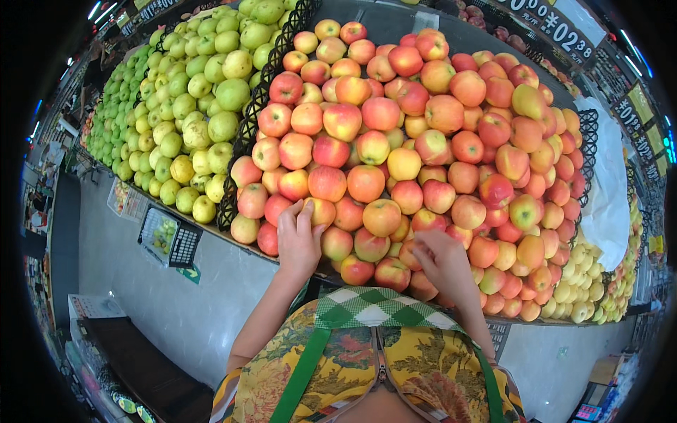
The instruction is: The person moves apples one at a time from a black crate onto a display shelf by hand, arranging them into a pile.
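In the head view, green fruit is banked from ten to eleven o'clock, and a black lattice divider at eleven separates it from the red-and-yellow apples. These are heaped from the centre out to one and three o'clock. A second lattice stands at their three o'clock edge, with a crumpled white sheet just beyond it. Toward four lies pale yellow fruit. Price signs hang at two o'clock. A black basket holding something green sits at nine.

The stand shows dark at twelve, behind the heap. Grey, shiny floor spreads at eight, past a dark brown case. A green-checked apron fills six o'clock, close against the heap's near edge.

The left forearm rises from seven o'clock; the left hand reaches upward, its fingers close together and bent against an apple's left side, though I cannot tell how firmly. The right forearm comes from five; the right hand points toward ten, fingers curled inward beside a half-hidden apple. Whether they pinch it, I cannot tell.
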Demonstrator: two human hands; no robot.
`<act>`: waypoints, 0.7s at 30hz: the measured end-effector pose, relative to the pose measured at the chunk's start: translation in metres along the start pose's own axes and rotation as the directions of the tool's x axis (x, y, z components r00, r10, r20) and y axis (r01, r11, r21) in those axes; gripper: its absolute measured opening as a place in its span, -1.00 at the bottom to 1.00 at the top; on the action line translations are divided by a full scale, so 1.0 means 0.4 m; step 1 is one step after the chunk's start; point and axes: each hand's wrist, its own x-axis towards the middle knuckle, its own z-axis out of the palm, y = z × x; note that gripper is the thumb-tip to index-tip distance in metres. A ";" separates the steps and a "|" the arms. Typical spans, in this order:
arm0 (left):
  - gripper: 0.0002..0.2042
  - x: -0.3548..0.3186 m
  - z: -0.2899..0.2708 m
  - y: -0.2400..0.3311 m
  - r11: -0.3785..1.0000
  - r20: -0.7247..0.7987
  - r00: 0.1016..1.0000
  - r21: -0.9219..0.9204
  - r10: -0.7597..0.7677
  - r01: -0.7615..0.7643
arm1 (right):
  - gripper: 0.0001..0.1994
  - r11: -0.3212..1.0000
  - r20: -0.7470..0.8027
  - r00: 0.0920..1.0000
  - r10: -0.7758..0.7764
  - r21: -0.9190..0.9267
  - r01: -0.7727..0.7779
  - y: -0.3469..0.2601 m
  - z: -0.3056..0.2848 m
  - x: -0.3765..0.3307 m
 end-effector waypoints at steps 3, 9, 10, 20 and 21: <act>-0.40 0.042 -0.056 0.008 0.983 0.143 0.986 -0.155 -0.081 0.103 | -0.79 0.997 -0.233 0.970 -0.068 -0.047 0.059 0.043 0.018 0.105; -0.38 0.187 -0.066 0.082 0.948 0.175 0.947 -0.220 0.270 -0.230 | -0.60 0.931 -0.201 0.949 -0.241 -0.325 0.167 0.058 0.001 0.295; -0.37 0.206 -0.048 0.103 0.922 0.209 0.919 -0.274 0.334 -0.273 | -0.56 0.907 -0.129 0.973 -0.194 -0.401 0.127 0.052 -0.004 0.317; -0.47 0.260 0.080 0.144 0.804 0.348 0.737 -0.394 0.579 -0.446 | -0.38 0.878 0.068 0.992 -0.107 -0.461 0.126 0.084 -0.035 0.365; -0.48 0.273 0.079 0.138 0.807 0.370 0.735 -0.425 0.569 -0.411 | -0.38 0.884 0.025 0.988 -0.150 -0.445 0.145 0.096 -0.035 0.359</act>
